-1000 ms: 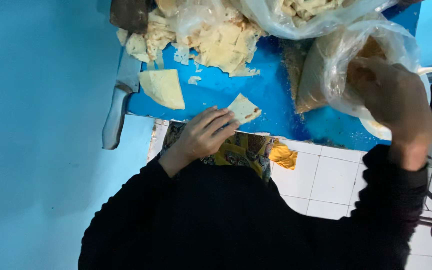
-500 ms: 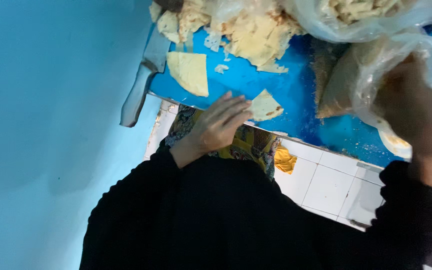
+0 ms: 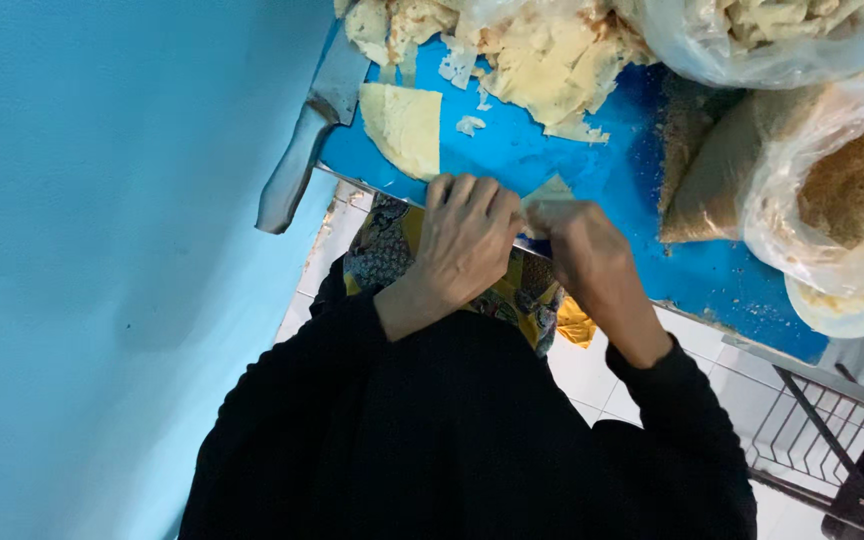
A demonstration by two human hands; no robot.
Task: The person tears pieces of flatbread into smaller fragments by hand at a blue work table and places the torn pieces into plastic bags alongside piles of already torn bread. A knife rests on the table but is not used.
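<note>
Your left hand (image 3: 467, 245) and right hand (image 3: 587, 255) meet at the near edge of the blue table (image 3: 592, 165), fingertips touching. Between them sits a small pale wrapper piece (image 3: 550, 190), lying on the table edge; only its upper corner shows above your knuckles. Both hands are curled over that piece, fingers bent down onto it. You appear to pinch it from either side, though the contact under the fingers is hidden, so whether the clasp is firm cannot be told.

A larger pale yellow wrapper sheet (image 3: 407, 125) lies flat on the table just beyond your left hand, apart from it. A cleaver (image 3: 307, 145) rests at the table's left corner, its handle hanging over the edge toward you. A heap of torn wrapper scraps (image 3: 542, 60) lies at the far side. To your right stand a clear plastic bag of brown crumbs (image 3: 837, 195) and, behind it, a second bag of pale pieces (image 3: 762, 35). A smear of brown crumbs (image 3: 697, 165) lies on the table beside the nearer bag. Black sleeves cover both forearms.
</note>
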